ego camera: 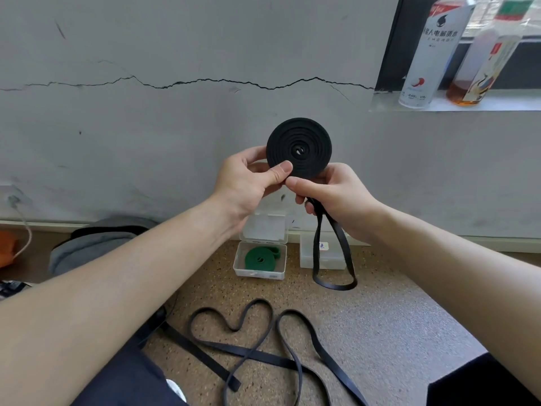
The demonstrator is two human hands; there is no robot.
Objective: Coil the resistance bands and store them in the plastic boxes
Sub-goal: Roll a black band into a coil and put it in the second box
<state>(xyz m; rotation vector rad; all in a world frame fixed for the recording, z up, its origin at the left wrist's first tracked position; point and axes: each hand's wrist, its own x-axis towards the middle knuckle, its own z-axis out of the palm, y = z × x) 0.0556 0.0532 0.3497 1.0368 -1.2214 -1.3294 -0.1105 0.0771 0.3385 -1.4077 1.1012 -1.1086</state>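
On the speckled floor (395,317), well below the fingers, an open plastic box (260,274) holds a coiled green band (259,259). Its lid stands raised toward the wall. Just right of it is a second box (330,260) with its lid shut, partly crossed by the hanging black strap. Nearer the person, under both forearms, a loose black band (263,354) sprawls on the floor in wide loops. A grey bag (93,244) lies out past the left wrist. Up beyond the right knuckles, a white bottle (424,54) and a bottle with amber liquid (480,71) stand on a sill. A cracked wall (175,54) fills the space behind the hands.

The black coil (299,146) is held up in the air just above both sets of fingers, with its flat spiral face toward the camera. The left hand (246,186) pinches its lower left edge: the thumb presses on the face and the other fingers reach behind. The right hand (336,197) grips the band where it leaves the bottom of the coil, its thumb and curled fingers closed round it, close against the left thumb. From under those fingers the uncoiled tail (316,256) hangs as a long loop in front of the second box. Whether its bottom touches the floor cannot be told.
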